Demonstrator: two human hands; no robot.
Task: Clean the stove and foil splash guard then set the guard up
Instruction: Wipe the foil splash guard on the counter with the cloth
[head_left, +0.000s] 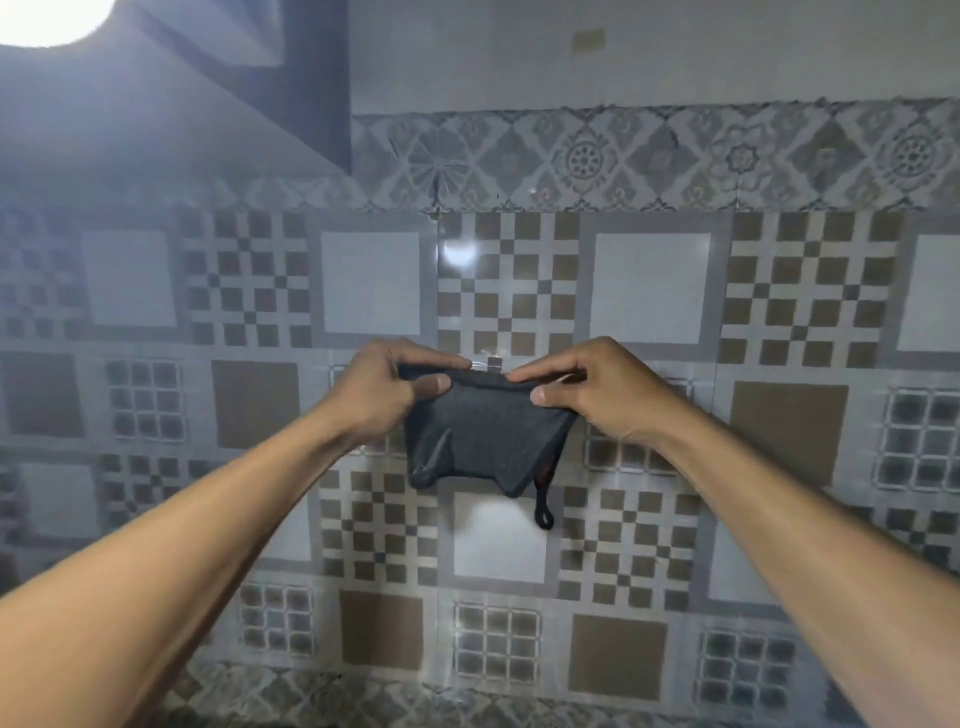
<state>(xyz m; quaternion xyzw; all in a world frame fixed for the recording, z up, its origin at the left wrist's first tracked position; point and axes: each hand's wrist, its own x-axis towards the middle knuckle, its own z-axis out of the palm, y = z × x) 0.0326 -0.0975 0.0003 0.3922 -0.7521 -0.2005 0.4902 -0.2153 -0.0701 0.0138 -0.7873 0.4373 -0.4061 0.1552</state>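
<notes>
Both hands, left hand (387, 387) and right hand (597, 389), pinch the dark grey square cleaning cloth (480, 441) at its top edge beside the small wall hook (493, 362) between them; fetching or hanging it, I can't tell.

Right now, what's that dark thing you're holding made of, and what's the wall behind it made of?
The dark cloth looks like soft woven or knitted fabric, matte: it sags and creases between the left hand and right hand, with a hanging loop. The wall looks like glazed ceramic tile or a glossy tile-pattern covering: it reflects the lamp.
</notes>
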